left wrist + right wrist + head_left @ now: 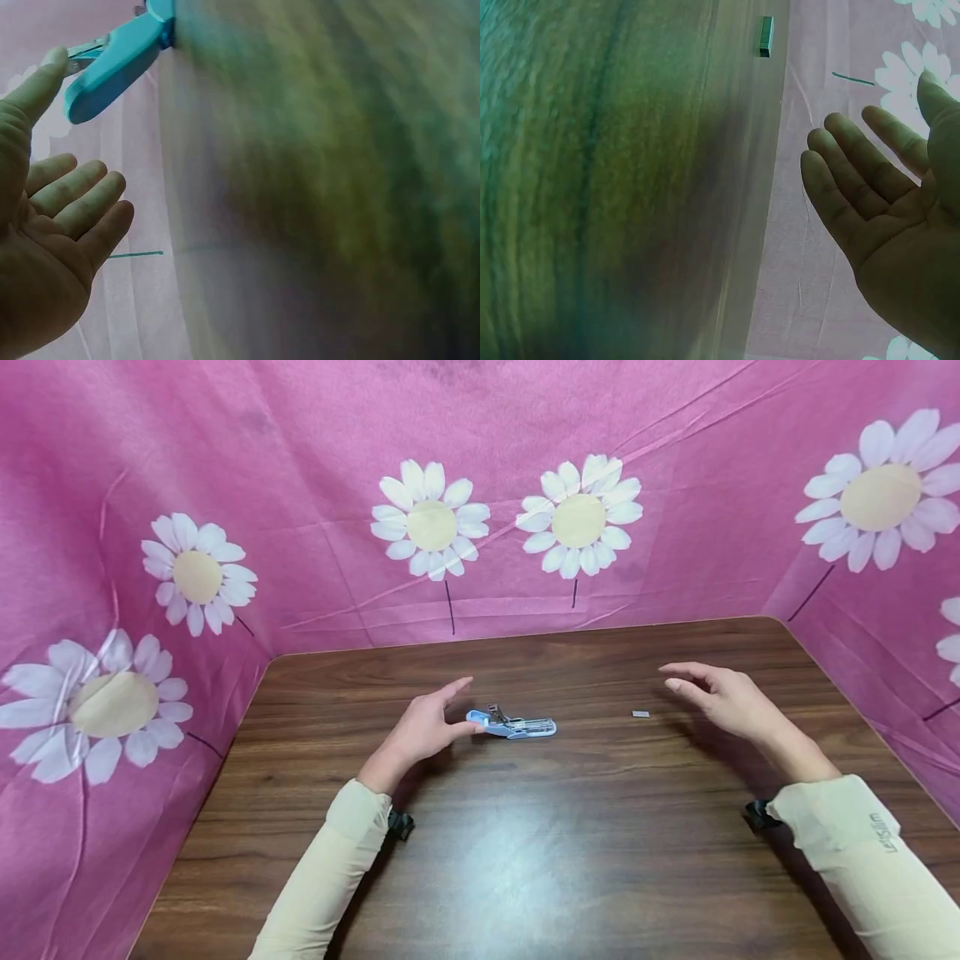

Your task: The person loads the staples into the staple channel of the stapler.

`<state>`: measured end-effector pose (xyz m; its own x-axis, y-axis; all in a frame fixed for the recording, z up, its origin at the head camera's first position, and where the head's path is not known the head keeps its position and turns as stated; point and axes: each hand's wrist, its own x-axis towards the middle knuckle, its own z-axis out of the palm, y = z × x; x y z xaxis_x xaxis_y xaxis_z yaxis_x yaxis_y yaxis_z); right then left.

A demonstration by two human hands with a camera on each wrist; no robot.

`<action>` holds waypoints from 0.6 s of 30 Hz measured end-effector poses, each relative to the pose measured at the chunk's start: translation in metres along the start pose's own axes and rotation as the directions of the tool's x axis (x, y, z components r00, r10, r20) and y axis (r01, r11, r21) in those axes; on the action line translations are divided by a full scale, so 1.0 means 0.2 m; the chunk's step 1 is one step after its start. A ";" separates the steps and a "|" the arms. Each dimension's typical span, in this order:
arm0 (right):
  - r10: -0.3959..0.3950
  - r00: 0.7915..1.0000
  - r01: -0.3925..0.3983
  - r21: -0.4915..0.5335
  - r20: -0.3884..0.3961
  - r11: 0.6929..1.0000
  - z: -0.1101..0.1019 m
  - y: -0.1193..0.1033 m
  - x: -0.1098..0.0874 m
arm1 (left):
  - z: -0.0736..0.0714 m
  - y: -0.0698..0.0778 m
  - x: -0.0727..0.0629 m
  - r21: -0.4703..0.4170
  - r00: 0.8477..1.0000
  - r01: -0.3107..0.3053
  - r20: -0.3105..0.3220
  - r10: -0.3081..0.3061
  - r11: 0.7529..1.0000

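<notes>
A light blue stapler (pixel 521 728) lies on the wooden table with its top swung back, baring the metal staple channel. My left hand (pixel 427 724) is at its left end, thumb tip right at the blue plastic and the other fingers stretched out past it. In the left wrist view the thumb overlaps one end of the stapler (pixel 116 75), while the relaxed fingers stand apart from it. A short strip of staples (pixel 640 714) lies to the stapler's right. Beyond the strip, my right hand (pixel 723 697) hovers with fingers loosely extended, holding nothing; its palm (pixel 915 247) shows in the right wrist view.
The brown wood-grain table (pixel 540 852) reflects a bright glare in front of the stapler. Pink cloth (pixel 322 460) with white daisies walls in the back and both sides. Each wrist carries a small black device under a pale sleeve (pixel 322 868).
</notes>
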<state>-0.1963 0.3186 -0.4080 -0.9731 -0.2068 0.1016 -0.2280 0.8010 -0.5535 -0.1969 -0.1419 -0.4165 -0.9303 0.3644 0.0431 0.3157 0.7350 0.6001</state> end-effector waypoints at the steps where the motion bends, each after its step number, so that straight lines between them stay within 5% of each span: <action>1: 0.004 1.000 -0.004 -0.006 0.007 1.000 0.00 0.00 0.00 | 0.00 0.00 0.00 0.004 1.000 -0.001 0.004 0.001 1.000; 9: -0.026 0.998 0.028 -0.055 0.049 0.998 0.01 0.03 0.00 | 0.02 0.01 0.02 0.042 1.000 -0.019 0.025 0.018 0.999; 18: 0.034 0.993 -0.025 -0.087 0.110 0.996 0.03 0.03 0.01 | 0.04 0.01 0.02 0.074 0.999 -0.043 0.030 0.040 0.996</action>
<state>-0.1994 0.3191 -0.4160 -0.9707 -0.2400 -0.0090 -0.2061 0.8516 -0.4820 -0.1998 -0.1349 -0.4210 -0.9108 0.4106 0.0436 0.3680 0.7591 0.5369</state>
